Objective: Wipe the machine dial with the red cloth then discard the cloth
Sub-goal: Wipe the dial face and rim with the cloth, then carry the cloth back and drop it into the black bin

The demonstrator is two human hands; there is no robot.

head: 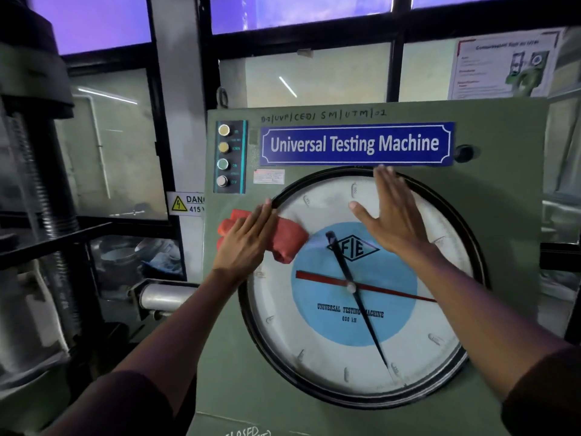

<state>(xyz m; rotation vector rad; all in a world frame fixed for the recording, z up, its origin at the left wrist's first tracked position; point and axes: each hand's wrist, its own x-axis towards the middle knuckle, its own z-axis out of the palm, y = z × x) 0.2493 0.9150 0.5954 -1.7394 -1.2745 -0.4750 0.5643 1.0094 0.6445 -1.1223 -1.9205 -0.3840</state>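
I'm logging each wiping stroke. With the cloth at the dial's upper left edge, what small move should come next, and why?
Probably sweep the cloth rightward and down across the dial. The left hand presses it flat at the upper-left rim, the right hand rests open on the glass, and most of the face remains uncovered by it.

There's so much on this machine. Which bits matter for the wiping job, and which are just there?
Part of the job: red cloth, dial, left hand pressing the cloth, right hand flat on the glass.

Just there: blue nameplate, push buttons, danger sign, wall poster.

Red cloth (284, 239), white-and-blue dial (361, 350), green machine (503, 171).
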